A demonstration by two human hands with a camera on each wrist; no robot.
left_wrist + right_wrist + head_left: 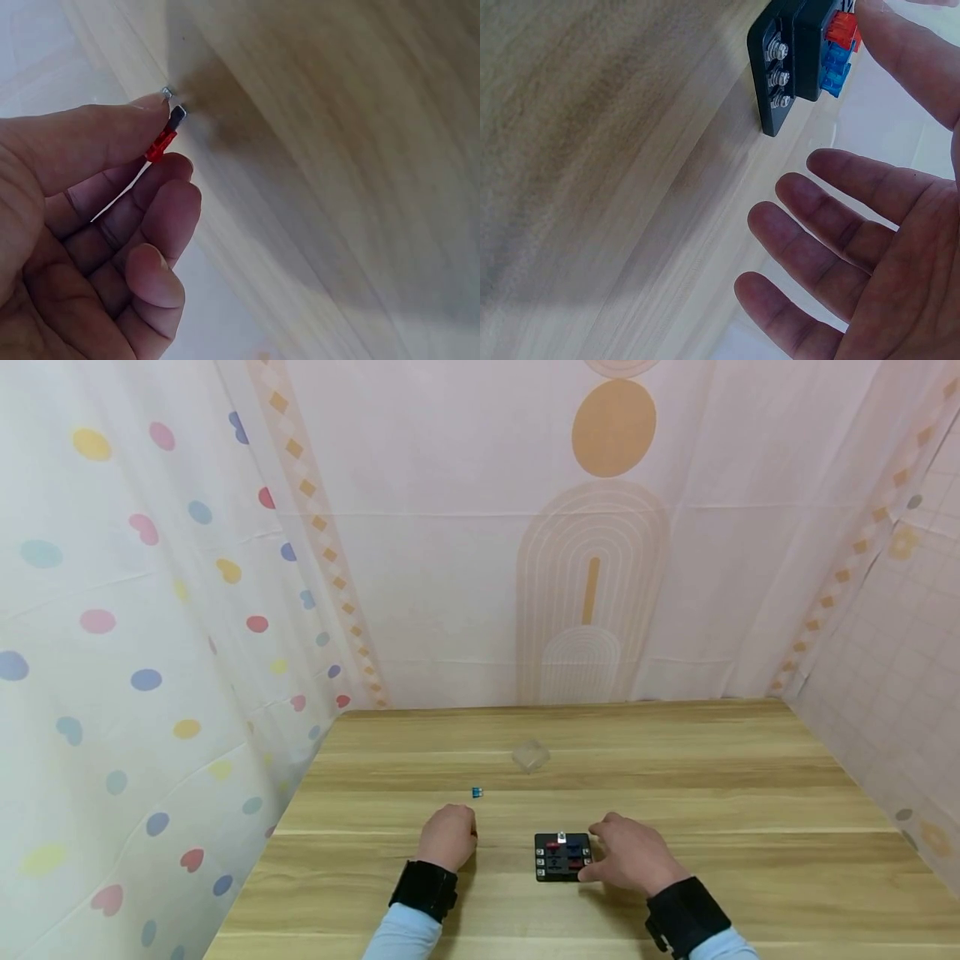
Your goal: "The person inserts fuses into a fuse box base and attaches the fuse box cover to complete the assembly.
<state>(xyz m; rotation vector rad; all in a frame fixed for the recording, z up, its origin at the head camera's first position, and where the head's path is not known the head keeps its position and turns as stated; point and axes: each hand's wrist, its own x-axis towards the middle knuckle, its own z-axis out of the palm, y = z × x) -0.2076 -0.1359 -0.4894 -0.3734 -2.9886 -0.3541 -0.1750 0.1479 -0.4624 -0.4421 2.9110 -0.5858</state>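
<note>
My left hand [448, 837] pinches a small red blade fuse [160, 144] between thumb and fingers, its metal prongs pointing away from the palm in the left wrist view. To its right, a black fuse block [555, 872] lies flat on the table, with red and blue fuses [837, 69] seated in it and screw terminals [778, 50] along its side. Beside the block's right edge is my right hand [632, 853], fingers spread and fairly straight, thumb over the near right corner. A loose blue blade fuse [477, 792] lies just beyond my left hand.
Farther back on the wooden table [712, 768] lies a clear plastic cover [531, 756]. Patterned curtains [450, 568] hang behind the table's far edge and along both sides.
</note>
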